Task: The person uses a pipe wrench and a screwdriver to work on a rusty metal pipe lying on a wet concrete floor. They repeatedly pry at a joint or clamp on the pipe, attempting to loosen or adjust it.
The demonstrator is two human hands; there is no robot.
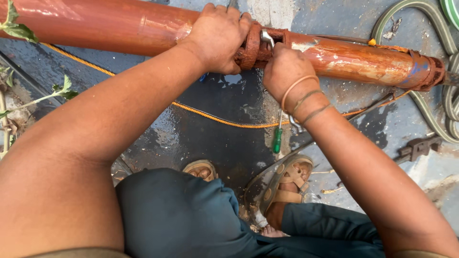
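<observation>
Gripping a long rusty orange pipe (119, 26) with the left hand (217, 38), fingers curled over the top and pressed against the corroded flange joint (251, 45). Lying across the upper part of the view, level, above a wet grey floor (215, 124). Closing the right hand (284, 71) just below the joint, fingers bunched tight around a small shiny metal tool (267, 37) whose tip pokes up at the flange; exact kind of tool hard to tell. Wearing thin bands on the right wrist.

Down on the floor: a green-handled screwdriver (277, 138) just beside the right forearm, a thin orange cord (210, 117) trailing under the pipe, a dark pipe wrench (418, 148) well to the right, and coils of green hose (430, 114) at the right edge. Crouching over it all in dark teal trousers, with tan sandals (287, 179) planted near the screwdriver. Leafy stems (57, 91) at the left edge.
</observation>
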